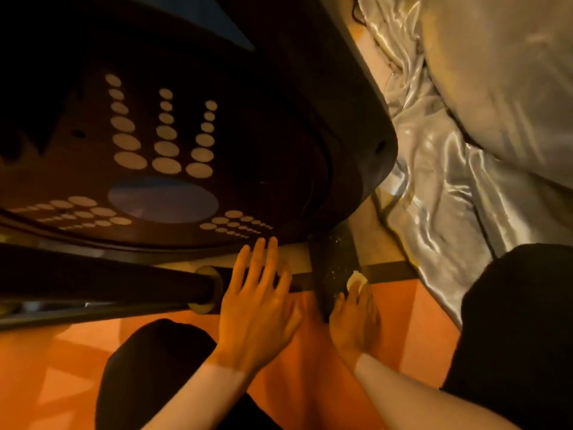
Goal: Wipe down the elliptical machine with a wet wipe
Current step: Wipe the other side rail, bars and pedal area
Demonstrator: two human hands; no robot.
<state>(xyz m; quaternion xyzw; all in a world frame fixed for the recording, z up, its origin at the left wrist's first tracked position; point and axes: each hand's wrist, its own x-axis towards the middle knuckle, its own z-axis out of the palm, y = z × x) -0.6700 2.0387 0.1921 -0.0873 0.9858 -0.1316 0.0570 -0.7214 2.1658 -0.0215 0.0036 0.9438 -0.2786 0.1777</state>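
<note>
Elliptical machine (217, 135) fills the upper left of our view, standing on the orange floor (325, 383) with its dark flywheel housing (279, 88) overhead and a low crossbar (387, 270) running along the floor toward a silvery satin sheet (449, 197) at the right. Our right hand (355, 324) pinches a small bunched wet wipe (356, 278) in its fingertips and presses it on the near right corner of a black textured bracket (335, 259) that straddles the crossbar. Our left hand (257, 308) lies flat with fingers spread and straight, holding nothing, resting on the crossbar just left of the bracket. To do this step well, we judge we should unfold more of the wipe so it covers a wider patch, press firmly into the pebbled grain, work from the far edge toward us, and brace with the left hand. The housing is glossy black with rows of pale oval dots and one large bluish oval; the bracket looks flecked with pale specks, likely dust.
</note>
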